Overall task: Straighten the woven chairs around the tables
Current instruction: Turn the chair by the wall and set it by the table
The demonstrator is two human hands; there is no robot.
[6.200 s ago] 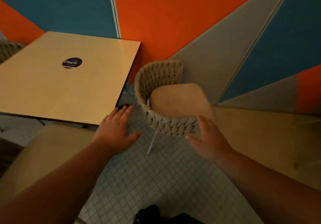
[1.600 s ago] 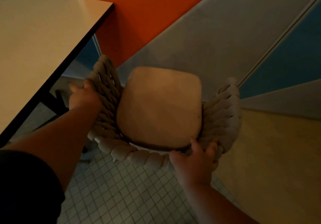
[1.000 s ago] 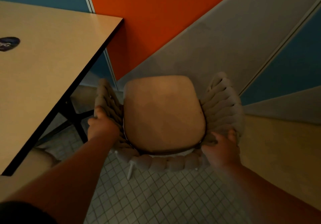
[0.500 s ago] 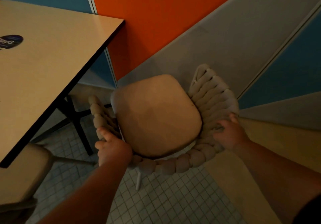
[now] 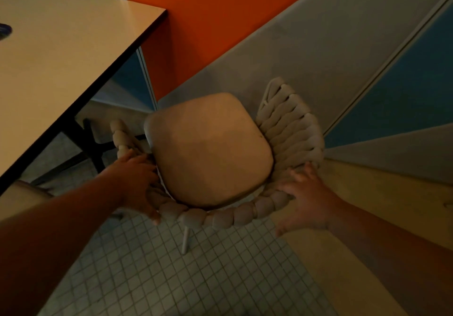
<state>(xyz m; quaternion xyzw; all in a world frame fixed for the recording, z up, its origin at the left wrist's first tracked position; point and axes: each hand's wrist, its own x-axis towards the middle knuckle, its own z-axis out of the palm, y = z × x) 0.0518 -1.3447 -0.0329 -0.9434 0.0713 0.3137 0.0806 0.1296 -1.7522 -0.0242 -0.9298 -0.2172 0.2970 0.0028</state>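
Where tiled floor (image 5: 196,279) meets painted wall (image 5: 220,21), chair (image 5: 213,151) stands.

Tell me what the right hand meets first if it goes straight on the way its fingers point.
The woven chair: the right hand points up and away, its fingertips seemingly touching the chair's braided back. Behind that stands the wall, though depth is unclear.

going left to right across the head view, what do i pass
tan square table top → left hand gripping the grey woven rope chair by its rim → beige padded seat cushion → right hand → blue wall panel
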